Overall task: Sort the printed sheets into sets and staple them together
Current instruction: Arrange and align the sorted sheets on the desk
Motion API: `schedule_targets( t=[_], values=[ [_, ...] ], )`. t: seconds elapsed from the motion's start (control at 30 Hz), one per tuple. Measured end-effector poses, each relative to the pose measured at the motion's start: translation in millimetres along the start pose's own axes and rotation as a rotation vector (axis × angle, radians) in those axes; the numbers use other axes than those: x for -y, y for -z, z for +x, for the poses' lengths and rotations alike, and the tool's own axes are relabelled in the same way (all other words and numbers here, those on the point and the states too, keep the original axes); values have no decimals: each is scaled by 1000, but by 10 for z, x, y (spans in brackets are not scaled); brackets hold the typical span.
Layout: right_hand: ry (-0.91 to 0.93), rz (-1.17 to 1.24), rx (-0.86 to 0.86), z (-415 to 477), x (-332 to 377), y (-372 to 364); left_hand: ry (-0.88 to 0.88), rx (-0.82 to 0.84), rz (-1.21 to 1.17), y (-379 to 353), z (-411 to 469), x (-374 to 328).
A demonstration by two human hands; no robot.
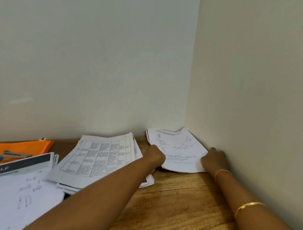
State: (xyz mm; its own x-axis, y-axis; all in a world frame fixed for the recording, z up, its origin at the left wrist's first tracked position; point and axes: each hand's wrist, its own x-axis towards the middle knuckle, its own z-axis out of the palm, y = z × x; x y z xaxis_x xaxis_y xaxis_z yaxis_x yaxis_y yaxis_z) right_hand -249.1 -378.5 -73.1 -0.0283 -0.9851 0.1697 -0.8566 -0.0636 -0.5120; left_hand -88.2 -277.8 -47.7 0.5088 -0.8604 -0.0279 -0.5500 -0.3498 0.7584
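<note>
The stack of sheets (pixel 178 150) is lying tight in the wall corner (pixel 186 119). The left hand (pixel 156 156) is gripping its left edge, fingers curled; the right hand (pixel 214 159) is pinching its right edge. Far left of the corner, a stapler (pixel 10 156) is resting on an orange folder (pixel 29 147).

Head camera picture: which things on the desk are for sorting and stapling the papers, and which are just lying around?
For the job:
corner stack of printed sheets
stack with the printed grid
blue stapler

Probably just lying about:
orange folder, under the stapler
handwritten sheet
</note>
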Motion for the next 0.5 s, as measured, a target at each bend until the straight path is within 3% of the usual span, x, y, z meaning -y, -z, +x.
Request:
schedule_targets(
  t=[0.13, 0.27, 0.37, 0.5],
  values=[
    [30, -175, -4, -62, 32, 18, -102, -50, 119, 100, 69, 40],
    [236, -399, -202, -250, 215, 80, -215, -202, 188, 464, 62, 195],
    [519, -81, -167, -407, 478, -3, -70, -322, 389, 881, 110, 471],
    [762, 248, 184, -826, 976, -125, 283, -268, 616, 1428, 122, 957]
  ],
)
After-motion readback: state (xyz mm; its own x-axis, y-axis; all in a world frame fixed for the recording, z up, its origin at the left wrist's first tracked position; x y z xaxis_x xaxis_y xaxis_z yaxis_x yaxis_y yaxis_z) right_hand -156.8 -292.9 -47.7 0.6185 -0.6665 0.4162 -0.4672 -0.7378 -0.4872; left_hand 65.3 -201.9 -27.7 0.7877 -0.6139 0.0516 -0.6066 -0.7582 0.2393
